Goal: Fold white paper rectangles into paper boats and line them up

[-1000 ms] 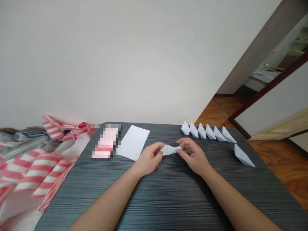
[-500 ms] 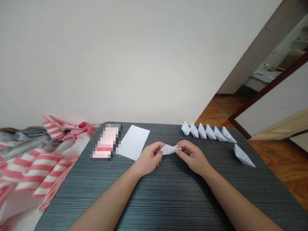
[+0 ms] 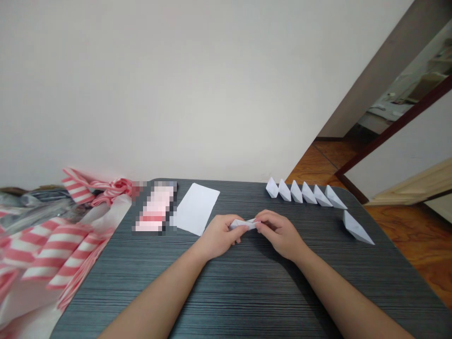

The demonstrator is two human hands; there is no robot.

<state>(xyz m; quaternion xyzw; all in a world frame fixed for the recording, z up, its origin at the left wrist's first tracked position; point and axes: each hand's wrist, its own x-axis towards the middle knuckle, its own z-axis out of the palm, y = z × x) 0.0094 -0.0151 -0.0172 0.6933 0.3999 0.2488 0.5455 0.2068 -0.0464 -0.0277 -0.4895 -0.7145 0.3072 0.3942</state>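
My left hand (image 3: 219, 236) and my right hand (image 3: 278, 233) meet over the middle of a dark striped table (image 3: 247, 292). Both pinch a small folded white paper piece (image 3: 244, 224), one at each end, fingers closed on it. Most of the piece is hidden by my fingers. A flat white sheet of paper (image 3: 197, 208) lies just left of my left hand.
Several folded white paper boats (image 3: 305, 193) stand in a row at the table's far right, with one more boat (image 3: 356, 228) nearer the right edge. A blurred pink packet (image 3: 155, 208) lies beside the sheet. Red-and-white striped bags (image 3: 45, 249) pile up at the left.
My hands have drawn closer together and lowered a little. The paper piece between them looks shorter and more squeezed than a second ago.
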